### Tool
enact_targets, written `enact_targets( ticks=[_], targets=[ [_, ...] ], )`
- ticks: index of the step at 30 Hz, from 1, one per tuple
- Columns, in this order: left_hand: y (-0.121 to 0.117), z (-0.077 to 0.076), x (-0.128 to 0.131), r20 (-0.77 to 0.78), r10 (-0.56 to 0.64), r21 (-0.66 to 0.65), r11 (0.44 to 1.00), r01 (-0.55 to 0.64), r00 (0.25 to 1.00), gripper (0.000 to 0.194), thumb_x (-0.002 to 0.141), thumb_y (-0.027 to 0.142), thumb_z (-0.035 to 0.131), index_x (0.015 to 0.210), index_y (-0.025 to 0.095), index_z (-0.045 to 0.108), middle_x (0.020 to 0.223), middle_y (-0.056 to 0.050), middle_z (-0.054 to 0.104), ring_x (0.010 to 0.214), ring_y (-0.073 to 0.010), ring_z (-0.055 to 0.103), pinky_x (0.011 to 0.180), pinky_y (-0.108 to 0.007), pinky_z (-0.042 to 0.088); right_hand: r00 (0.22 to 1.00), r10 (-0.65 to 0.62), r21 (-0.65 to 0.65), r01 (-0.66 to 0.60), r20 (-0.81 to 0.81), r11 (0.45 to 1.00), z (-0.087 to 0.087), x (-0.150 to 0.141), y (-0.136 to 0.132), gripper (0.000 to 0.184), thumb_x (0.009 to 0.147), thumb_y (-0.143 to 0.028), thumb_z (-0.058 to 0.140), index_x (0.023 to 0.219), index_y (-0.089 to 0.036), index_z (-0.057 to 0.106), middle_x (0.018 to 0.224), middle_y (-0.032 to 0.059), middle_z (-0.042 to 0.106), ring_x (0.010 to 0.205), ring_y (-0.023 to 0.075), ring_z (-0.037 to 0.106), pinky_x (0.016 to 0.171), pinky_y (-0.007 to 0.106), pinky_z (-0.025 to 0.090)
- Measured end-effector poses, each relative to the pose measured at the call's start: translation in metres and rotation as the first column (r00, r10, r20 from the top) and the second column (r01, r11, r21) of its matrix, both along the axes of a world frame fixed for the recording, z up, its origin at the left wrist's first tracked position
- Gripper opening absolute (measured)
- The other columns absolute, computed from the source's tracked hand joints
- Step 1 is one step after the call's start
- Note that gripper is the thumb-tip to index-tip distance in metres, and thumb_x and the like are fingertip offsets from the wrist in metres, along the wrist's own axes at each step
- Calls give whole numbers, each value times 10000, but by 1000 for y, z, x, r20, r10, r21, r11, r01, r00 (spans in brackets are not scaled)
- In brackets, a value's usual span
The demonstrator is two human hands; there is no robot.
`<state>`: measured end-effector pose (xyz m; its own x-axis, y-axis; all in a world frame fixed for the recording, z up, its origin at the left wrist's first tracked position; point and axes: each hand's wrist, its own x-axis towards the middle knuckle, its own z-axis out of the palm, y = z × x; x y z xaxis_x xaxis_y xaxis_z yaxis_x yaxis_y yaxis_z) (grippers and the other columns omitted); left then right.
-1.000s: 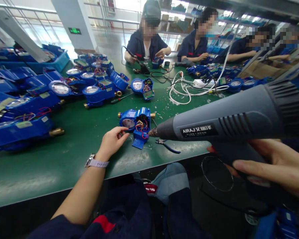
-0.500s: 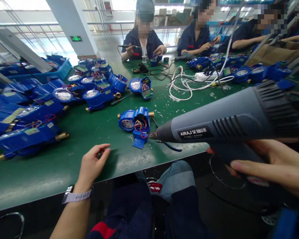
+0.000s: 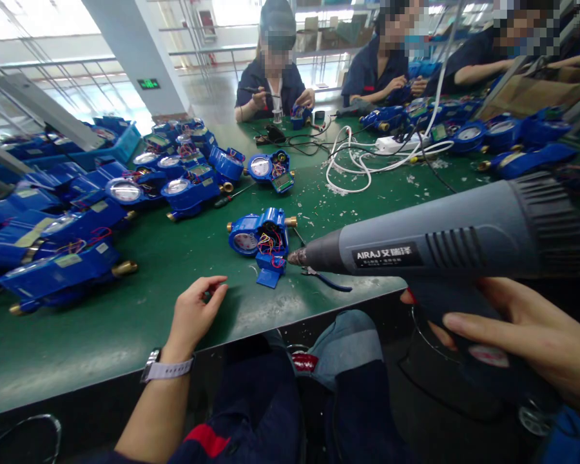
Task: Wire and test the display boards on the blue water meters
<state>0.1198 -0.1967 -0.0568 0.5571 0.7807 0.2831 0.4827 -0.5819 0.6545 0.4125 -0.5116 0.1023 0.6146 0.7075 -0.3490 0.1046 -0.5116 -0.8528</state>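
Note:
My right hand [image 3: 522, 325] grips the handle of a grey heat gun [image 3: 430, 229], its dark nozzle pointing left. The nozzle tip is close to a blue water meter [image 3: 246, 241] with a round dial, brass ends and bare coloured wires in its opened housing. A small blue box [image 3: 270, 261] with a flap hangs at the meter's near side, right by the nozzle. My left hand [image 3: 198, 309] hovers over or rests on the green table, left of the meter, fingers loosely bent and apart, holding nothing. Under the nozzle lie blue-handled cutting pliers [image 3: 331, 282].
Many blue meters [image 3: 62, 264] crowd the left side, with more at the far right [image 3: 502, 132]. A screwdriver [image 3: 229, 196] lies near another open meter [image 3: 268, 171]. White cable [image 3: 348, 183] and a power strip [image 3: 396, 143] lie beyond. Co-workers [image 3: 270, 84] sit across the green table [image 3: 183, 258].
My left hand has let go of the meter and drawn back to the left, then come slightly right again. The heat gun stays aimed at the small blue box.

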Motion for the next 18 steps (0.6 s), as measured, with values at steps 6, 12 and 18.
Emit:
enact_targets(
  ticks=[6, 12, 18],
  targets=[
    [0, 0, -1, -12, 15, 3, 1000, -15, 1000, 320, 869, 450, 574, 991, 190, 715, 895, -52, 723, 762, -181, 633, 696, -295, 469, 1000, 6, 28, -5, -3, 1000, -7, 0, -5, 584, 600, -538, 822, 1085, -261, 648, 806, 89, 696, 641, 239, 641, 446, 251, 492],
    [-1, -1, 5, -21, 6, 0, 1000, -6, 1000, 319, 863, 447, 575, 978, 185, 716, 885, -54, 724, 746, -180, 632, 688, -296, 472, 990, 135, 158, -138, 27, 978, 11, -13, 19, 444, 664, -519, 789, 1004, -253, 686, 679, 39, 657, 545, 197, 595, 385, 234, 457],
    [-2, 1, 7, -16, 5, 18, 1000, -5, 1000, 322, 871, 446, 565, 988, 185, 713, 919, -63, 732, 780, -186, 647, 698, -296, 476, 960, 232, 176, -259, 159, 950, 26, -16, 40, 313, 694, -517, 767, 827, -240, 710, 648, 27, 646, 454, 151, 514, 318, 225, 384]
  ],
)
